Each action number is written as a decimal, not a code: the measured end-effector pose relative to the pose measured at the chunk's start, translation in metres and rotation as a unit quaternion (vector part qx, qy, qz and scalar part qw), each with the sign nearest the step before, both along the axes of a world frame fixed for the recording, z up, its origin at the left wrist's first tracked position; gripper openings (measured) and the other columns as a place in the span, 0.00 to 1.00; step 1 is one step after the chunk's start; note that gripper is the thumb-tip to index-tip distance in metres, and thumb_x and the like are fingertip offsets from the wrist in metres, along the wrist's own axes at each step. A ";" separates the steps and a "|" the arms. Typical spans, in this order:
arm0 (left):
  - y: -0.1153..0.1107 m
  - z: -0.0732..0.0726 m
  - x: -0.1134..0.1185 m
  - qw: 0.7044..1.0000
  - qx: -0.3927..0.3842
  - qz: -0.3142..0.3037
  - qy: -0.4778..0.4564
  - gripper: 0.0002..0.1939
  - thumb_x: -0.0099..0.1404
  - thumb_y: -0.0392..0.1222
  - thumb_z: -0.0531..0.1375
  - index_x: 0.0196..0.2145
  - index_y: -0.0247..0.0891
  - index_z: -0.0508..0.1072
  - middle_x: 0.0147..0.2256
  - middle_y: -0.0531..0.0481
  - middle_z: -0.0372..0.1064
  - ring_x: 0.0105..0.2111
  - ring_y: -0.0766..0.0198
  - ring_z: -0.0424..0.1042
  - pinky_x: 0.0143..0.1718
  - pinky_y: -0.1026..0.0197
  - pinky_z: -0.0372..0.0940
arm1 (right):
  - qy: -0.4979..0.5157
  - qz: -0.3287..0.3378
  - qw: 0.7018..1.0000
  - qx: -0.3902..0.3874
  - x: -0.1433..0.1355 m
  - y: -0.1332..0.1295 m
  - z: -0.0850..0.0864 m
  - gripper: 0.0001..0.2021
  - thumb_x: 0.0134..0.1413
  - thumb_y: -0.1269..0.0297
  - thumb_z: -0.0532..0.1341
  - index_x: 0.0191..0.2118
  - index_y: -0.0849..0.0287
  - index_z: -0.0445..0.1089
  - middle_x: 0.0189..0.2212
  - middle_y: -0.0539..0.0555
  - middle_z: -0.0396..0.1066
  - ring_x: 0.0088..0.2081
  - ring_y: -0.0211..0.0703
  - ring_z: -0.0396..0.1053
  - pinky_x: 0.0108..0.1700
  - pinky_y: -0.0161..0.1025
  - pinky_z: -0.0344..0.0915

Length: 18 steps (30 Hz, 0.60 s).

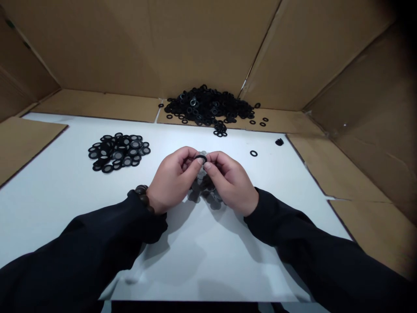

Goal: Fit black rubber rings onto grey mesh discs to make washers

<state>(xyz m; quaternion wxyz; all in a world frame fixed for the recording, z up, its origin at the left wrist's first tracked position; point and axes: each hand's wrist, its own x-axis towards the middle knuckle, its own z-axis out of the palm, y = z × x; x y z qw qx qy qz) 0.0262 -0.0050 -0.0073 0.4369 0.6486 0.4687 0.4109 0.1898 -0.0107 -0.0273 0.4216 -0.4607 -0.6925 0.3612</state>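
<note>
Between both hands, at the middle of the table, is a black rubber ring [200,156]. My left hand [176,178] pinches its left side with thumb and fingertips. On its right side, the thumb and fingers of my right hand [231,180] close on the same ring. Whether a mesh disc sits inside the ring is hard to make out. Below and behind the fingers lies a loose pile of small grey mesh discs [213,200], partly hidden by the hands. To the left is a heap of black rings with grey discs in them [119,152].
A large mound of black rings [208,104] rests on the cardboard strip at the back. One single ring [253,153] and a small black piece [279,142] lie at the right. Cardboard walls [107,48] surround the white table [182,274] at the back and sides.
</note>
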 end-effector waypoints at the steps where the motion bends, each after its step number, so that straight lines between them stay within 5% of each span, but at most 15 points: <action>1: 0.000 0.000 0.000 1.000 -0.007 -0.003 -0.006 0.08 0.65 0.46 0.57 0.35 0.38 0.68 0.26 0.55 0.63 0.24 0.68 0.61 0.25 0.65 0.59 | 0.002 -0.001 1.000 0.001 0.001 0.000 -0.001 0.08 0.63 0.59 0.55 0.40 0.58 0.65 0.31 0.52 0.66 0.31 0.38 0.63 0.33 0.37 0.63; 8: 0.003 0.005 -0.005 0.993 -0.057 -0.097 0.030 0.06 0.62 0.40 0.58 0.30 0.37 0.68 0.23 0.56 0.62 0.21 0.71 0.58 0.21 0.67 0.56 | -0.056 0.044 0.997 0.021 0.007 0.000 0.002 0.06 0.62 0.63 0.55 0.34 0.57 0.64 0.27 0.50 0.63 0.29 0.39 0.60 0.33 0.38 0.61; 18: 0.001 0.004 -0.001 0.998 -0.018 -0.041 0.040 0.07 0.65 0.42 0.56 0.32 0.37 0.68 0.25 0.54 0.62 0.23 0.70 0.59 0.23 0.66 0.57 | -0.086 -0.018 0.995 0.050 0.000 -0.004 0.010 0.04 0.58 0.66 0.56 0.32 0.57 0.63 0.25 0.50 0.63 0.28 0.39 0.60 0.32 0.39 0.59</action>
